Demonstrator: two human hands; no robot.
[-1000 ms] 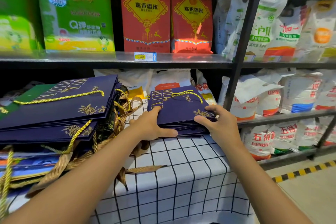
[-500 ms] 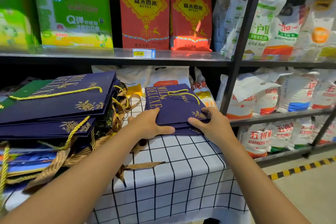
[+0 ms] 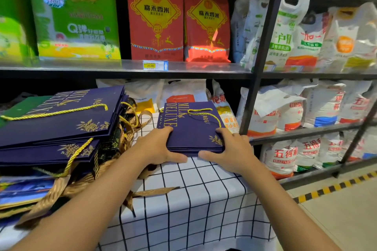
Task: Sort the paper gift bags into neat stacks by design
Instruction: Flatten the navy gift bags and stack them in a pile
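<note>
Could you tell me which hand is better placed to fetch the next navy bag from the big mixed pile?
Left. The left hand rests at the small navy stack's near-left corner, beside the mixed pile. The right hand is at the stack's far side and would probably have to cross over it.

Two hands, left hand [image 3: 155, 146] and right hand [image 3: 232, 151], on one small navy bag stack [image 3: 191, 128], one big mixed bag pile [image 3: 55, 128] left, two red rice bags [image 3: 156, 16] far up, one price tag [image 3: 155, 65].
</note>
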